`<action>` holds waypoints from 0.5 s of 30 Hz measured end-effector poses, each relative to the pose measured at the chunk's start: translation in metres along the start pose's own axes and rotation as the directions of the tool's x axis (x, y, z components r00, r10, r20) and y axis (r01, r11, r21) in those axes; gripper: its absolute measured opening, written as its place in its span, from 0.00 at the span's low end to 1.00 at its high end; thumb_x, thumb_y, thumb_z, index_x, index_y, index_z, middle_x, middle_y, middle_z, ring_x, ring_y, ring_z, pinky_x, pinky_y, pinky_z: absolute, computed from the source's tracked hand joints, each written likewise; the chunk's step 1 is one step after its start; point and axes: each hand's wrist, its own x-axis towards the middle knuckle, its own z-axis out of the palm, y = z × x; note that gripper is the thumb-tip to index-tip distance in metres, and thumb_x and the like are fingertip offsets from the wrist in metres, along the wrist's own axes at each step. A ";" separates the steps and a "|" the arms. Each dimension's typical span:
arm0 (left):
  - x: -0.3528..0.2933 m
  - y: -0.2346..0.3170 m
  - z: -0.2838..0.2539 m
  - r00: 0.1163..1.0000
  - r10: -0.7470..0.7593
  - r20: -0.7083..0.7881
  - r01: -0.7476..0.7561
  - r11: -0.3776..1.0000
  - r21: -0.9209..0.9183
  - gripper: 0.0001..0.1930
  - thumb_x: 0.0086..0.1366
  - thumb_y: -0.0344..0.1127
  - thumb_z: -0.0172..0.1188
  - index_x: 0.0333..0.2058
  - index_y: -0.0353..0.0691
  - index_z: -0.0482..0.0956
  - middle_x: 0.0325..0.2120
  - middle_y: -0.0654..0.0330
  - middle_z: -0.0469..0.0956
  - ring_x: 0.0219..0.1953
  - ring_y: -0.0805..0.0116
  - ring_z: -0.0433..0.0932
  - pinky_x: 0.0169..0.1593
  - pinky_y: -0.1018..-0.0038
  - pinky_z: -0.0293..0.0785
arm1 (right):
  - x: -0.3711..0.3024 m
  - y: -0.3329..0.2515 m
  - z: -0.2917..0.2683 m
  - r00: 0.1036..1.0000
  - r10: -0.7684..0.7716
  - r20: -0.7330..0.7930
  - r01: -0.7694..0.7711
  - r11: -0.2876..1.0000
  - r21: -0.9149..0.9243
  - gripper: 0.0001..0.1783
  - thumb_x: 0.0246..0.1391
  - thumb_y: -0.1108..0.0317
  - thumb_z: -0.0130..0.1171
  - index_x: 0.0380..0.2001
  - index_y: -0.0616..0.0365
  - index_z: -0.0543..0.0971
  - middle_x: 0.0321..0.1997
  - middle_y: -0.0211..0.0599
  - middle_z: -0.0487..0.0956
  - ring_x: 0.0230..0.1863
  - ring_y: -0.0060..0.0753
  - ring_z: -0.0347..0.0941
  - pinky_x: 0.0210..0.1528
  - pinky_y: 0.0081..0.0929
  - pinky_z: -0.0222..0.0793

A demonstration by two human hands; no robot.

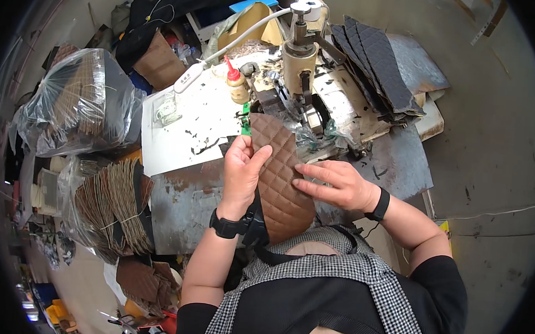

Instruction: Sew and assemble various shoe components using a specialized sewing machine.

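Note:
A brown quilted leather-like piece [282,183] with diamond stitching hangs between my hands, its upper end close to the machine head [301,71]. My left hand [243,168] pinches its left edge, thumb on top and fingers behind. On the right edge lies my right hand [337,183], its index and middle fingers stretched along the surface; its thumb is hidden, so I cannot make out whether it grips from below. Just past the piece's upper end are the machine's metal foot and working parts [312,118], with dark scraps around them.
Stacked dark quilted pieces [371,69] lie right of the machine. A red-capped bottle [237,82] and a white power strip [189,78] are on the white board [184,125]. Tied bundles of brown pieces [115,203] and a plastic-wrapped stack [79,97] crowd the left side.

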 end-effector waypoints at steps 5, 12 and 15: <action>0.004 -0.002 -0.003 0.994 0.100 -0.034 -0.094 0.984 0.152 0.21 0.61 0.21 0.59 0.52 0.31 0.66 0.41 0.61 0.76 0.36 0.83 0.72 0.40 0.86 0.69 | -0.015 0.007 -0.003 0.806 0.587 -0.076 -0.460 0.702 0.544 0.11 0.51 0.83 0.54 0.38 0.62 0.80 0.47 0.44 0.78 0.41 0.33 0.77 0.44 0.26 0.73; 0.007 -0.003 0.014 0.991 -0.124 -0.051 0.131 0.978 0.161 0.14 0.60 0.23 0.61 0.45 0.31 0.76 0.39 0.64 0.76 0.35 0.84 0.72 0.40 0.86 0.69 | -0.034 0.021 0.010 0.785 0.596 -0.167 -0.524 0.784 0.331 0.30 0.47 0.77 0.63 0.56 0.55 0.72 0.65 0.45 0.61 0.43 0.33 0.75 0.45 0.27 0.74; 0.008 -0.003 0.013 0.999 -0.035 -0.036 0.040 0.990 0.139 0.14 0.60 0.22 0.60 0.45 0.30 0.75 0.39 0.62 0.77 0.38 0.81 0.74 0.43 0.84 0.70 | -0.023 0.018 0.004 0.850 0.478 -0.221 -0.435 0.874 0.217 0.34 0.43 0.76 0.66 0.58 0.52 0.72 0.66 0.47 0.60 0.45 0.39 0.75 0.46 0.30 0.74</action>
